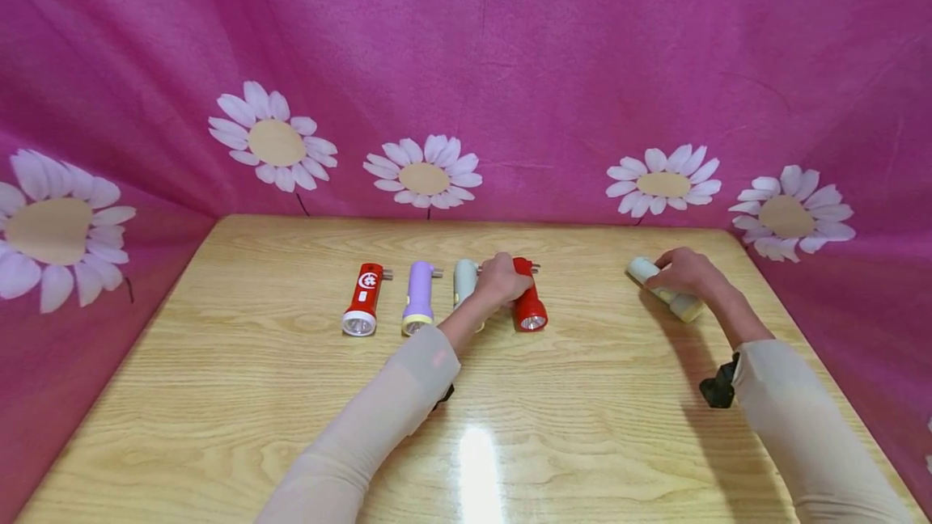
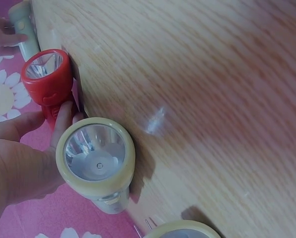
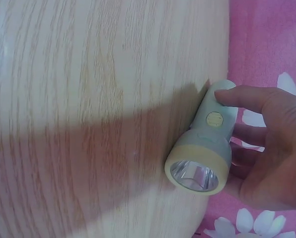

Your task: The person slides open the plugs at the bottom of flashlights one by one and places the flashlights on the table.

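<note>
My left hand (image 1: 502, 280) pinches the body of a plain red flashlight (image 1: 531, 310) between thumb and fingers, just behind its head. The left wrist view shows the lens of this red flashlight (image 2: 48, 89) facing the camera. Beside that hand lies a pale green flashlight (image 1: 464, 277) with a cream rim, partly hidden by the wrist. Far to the right, my right hand (image 1: 688, 272) grips another pale green flashlight (image 1: 666, 291), lying at a slant on the table. In the right wrist view, the thumb presses this flashlight (image 3: 215, 131) above its round button, fingers along the other side.
Left of the hands, a purple flashlight (image 1: 418, 289) and a red flashlight with a white rim (image 1: 364, 297) lie in a row, plug prongs sticking out sideways. The wooden table (image 1: 218, 395) meets a pink flowered cloth (image 1: 539, 87) at the back and sides.
</note>
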The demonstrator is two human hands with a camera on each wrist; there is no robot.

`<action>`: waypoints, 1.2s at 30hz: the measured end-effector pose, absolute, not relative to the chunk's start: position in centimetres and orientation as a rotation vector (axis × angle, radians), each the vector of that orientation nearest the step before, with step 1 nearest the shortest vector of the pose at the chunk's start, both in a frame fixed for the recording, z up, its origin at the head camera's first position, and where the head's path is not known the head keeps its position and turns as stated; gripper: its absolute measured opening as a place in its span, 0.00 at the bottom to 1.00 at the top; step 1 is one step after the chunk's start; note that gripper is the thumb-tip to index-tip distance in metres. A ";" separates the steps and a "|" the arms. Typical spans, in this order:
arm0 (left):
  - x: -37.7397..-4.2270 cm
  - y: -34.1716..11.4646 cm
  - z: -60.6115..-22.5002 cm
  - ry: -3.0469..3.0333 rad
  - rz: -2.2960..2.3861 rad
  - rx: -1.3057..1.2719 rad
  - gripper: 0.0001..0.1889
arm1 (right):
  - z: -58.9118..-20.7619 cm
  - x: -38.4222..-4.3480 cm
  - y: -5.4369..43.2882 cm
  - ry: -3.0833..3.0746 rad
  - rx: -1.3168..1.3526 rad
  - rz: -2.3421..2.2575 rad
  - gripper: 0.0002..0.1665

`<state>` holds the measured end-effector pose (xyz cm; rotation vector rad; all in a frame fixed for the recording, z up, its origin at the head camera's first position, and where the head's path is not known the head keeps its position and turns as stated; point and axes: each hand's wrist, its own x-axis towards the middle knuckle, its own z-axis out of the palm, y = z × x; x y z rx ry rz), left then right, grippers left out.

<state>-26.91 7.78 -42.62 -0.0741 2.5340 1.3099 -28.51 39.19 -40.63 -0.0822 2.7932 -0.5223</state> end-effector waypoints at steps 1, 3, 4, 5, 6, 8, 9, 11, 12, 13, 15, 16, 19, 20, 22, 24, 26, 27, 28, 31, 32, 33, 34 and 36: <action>-26.9 7.8 -42.6 2.532 1.310 -0.076 0.13 | -40.6 -28.5 39.1 2.796 -0.082 -0.524 0.35; -26.9 7.8 -42.5 2.536 1.304 -0.076 0.13 | -40.5 -28.5 39.1 2.803 -0.083 -0.531 0.34; -26.9 7.7 -42.4 2.538 1.301 -0.075 0.13 | -40.5 -28.5 39.1 2.806 -0.080 -0.534 0.34; -26.9 7.7 -42.4 2.539 1.299 -0.073 0.13 | -40.5 -28.5 39.0 2.808 -0.076 -0.542 0.34; -26.9 7.7 -42.3 2.537 1.299 -0.071 0.13 | -40.4 -28.5 39.0 2.811 -0.074 -0.545 0.34; -27.0 7.7 -42.2 2.540 1.292 -0.065 0.13 | -40.4 -28.4 39.0 2.817 -0.074 -0.547 0.35; -27.0 7.7 -42.2 2.537 1.293 -0.065 0.13 | -40.4 -28.4 39.0 2.822 -0.075 -0.545 0.35; -26.9 7.7 -42.1 2.538 1.288 -0.064 0.13 | -40.3 -28.4 38.9 2.828 -0.078 -0.546 0.35; -26.9 7.7 -42.1 2.541 1.285 -0.065 0.13 | -40.4 -28.3 38.9 2.832 -0.082 -0.545 0.35; -26.9 7.7 -42.0 2.545 1.281 -0.066 0.12 | -40.4 -28.3 38.9 2.836 -0.083 -0.545 0.35; -26.8 7.7 -42.0 2.557 1.276 -0.063 0.12 | -40.3 -28.3 38.8 2.841 -0.086 -0.546 0.35; -26.7 7.7 -42.0 2.565 1.274 -0.059 0.12 | -40.3 -28.2 38.6 2.841 -0.086 -0.550 0.35; -26.5 7.6 -42.0 2.597 1.262 -0.047 0.12 | -40.2 -28.2 38.3 2.850 -0.093 -0.561 0.34; -26.5 7.6 -42.1 2.605 1.259 -0.041 0.12 | -40.2 -28.1 38.2 2.852 -0.097 -0.570 0.34; -26.5 7.5 -42.1 2.630 1.240 -0.029 0.11 | -40.1 -28.1 38.1 2.861 -0.105 -0.585 0.33; -26.5 7.5 -42.2 2.656 1.215 -0.016 0.10 | -40.1 -28.1 37.9 2.874 -0.115 -0.597 0.33; -26.4 7.5 -42.2 2.690 1.185 -0.002 0.10 | -40.2 -28.0 37.7 2.896 -0.130 -0.603 0.33; -26.4 7.5 -42.2 2.706 1.170 0.005 0.10 | -40.3 -28.0 37.7 2.907 -0.134 -0.606 0.32; -26.3 7.5 -42.2 2.718 1.161 0.010 0.10 | -40.3 -28.0 37.6 2.917 -0.138 -0.611 0.32; -26.2 7.5 -42.2 2.752 1.131 0.022 0.10 | -40.6 -27.8 37.3 2.935 -0.142 -0.622 0.32; -26.2 7.5 -42.2 2.753 1.129 0.022 0.10 | -40.6 -27.7 37.2 2.934 -0.138 -0.627 0.32; -26.1 7.5 -42.2 2.755 1.127 0.022 0.10 | -40.7 -27.6 37.1 2.932 -0.134 -0.636 0.32; -26.1 7.6 -42.2 2.758 1.123 0.023 0.11 | -40.7 -27.5 37.0 2.930 -0.131 -0.642 0.32; -26.0 7.6 -42.2 2.756 1.125 0.023 0.11 | -40.7 -27.3 36.8 2.925 -0.124 -0.654 0.31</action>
